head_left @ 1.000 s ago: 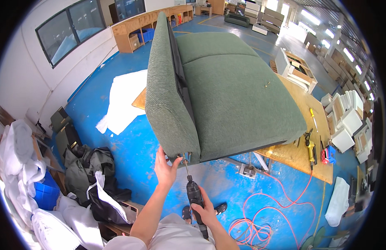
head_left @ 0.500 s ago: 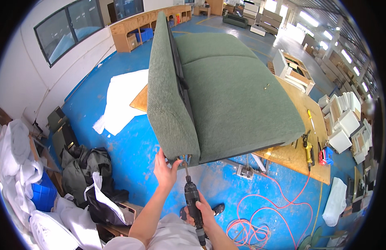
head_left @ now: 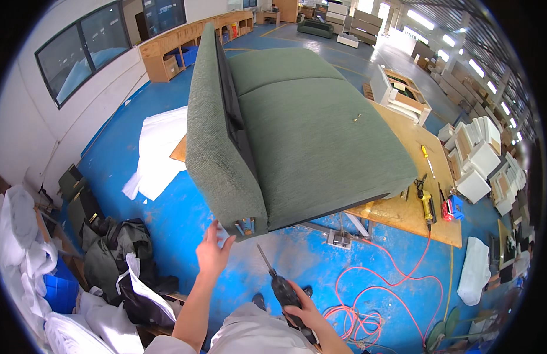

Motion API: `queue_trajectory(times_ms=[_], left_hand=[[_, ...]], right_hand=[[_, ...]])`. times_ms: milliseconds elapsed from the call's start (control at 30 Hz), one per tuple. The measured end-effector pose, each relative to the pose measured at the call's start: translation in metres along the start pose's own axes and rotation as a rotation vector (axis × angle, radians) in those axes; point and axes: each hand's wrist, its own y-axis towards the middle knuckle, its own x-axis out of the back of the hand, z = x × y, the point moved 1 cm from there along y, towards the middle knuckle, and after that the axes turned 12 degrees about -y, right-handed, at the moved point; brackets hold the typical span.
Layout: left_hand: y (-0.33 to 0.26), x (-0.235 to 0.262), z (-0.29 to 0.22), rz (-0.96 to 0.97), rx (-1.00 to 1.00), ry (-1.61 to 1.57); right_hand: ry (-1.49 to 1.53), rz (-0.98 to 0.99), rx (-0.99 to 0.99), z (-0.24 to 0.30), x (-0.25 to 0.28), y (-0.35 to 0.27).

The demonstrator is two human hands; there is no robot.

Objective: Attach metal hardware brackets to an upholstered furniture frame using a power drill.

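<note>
Sofa (head_left: 297,135), green, lies on the desk (head_left: 415,147) ahead of us, its long axis running away from us toward the far end of the hall. Its upright end panel faces us, with the lower corner (head_left: 245,226) overhanging the blue floor (head_left: 167,206), where small pale fittings show on the underside. We see our left hand (head_left: 213,255) raised just below and left of that corner, fingers (head_left: 212,232) spread and open, near the fabric edge but, as far as we can tell, not gripping it. Our right hand (head_left: 298,307) sits lower and farther back, fingers closed around a black driver (head_left: 282,289); its bit (head_left: 264,259) points up and to the left, toward the same corner, with a clear gap between tip and sofa. The left hand is thus the nearer of the two. An orange cable (head_left: 374,295) loops on the floor to our right; a yellow tool (head_left: 427,203) rests at the desk's near edge.
</note>
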Motion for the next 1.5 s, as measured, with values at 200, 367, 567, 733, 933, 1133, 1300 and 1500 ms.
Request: queue_trajectory(times_ms=[200,367,567,733,933,1133,1300,1500], left_hand=[[-0.014,0.015,-0.073,0.050,-0.269,0.006],[0.055,0.003,-0.195,-0.042,-0.918,0.339],[0.155,-0.052,-0.272,-0.056,-0.698,0.945],[0.153,-0.055,-0.231,-0.028,-0.302,1.439],[0.162,-0.182,-0.286,0.104,0.156,1.323],[0.212,-0.335,-0.309,0.284,-0.344,0.521],[0.300,-0.457,-0.307,0.123,-0.516,0.359],[0.345,-0.498,-0.287,0.259,-0.531,0.383]], right_hand=[[0.219,-0.286,-0.150,-0.081,0.077,-0.065],[0.332,-0.581,-0.195,-0.069,0.146,-0.084],[0.522,-0.533,0.046,-0.025,0.269,-0.097],[0.270,-0.608,0.074,0.008,0.415,-0.098],[-0.090,-0.854,0.038,0.005,0.584,-0.095],[-0.821,-0.993,0.142,0.022,0.704,-0.029],[-1.102,-1.005,-0.310,0.041,0.750,0.018],[-1.298,-1.183,-0.331,0.039,0.755,0.037]])
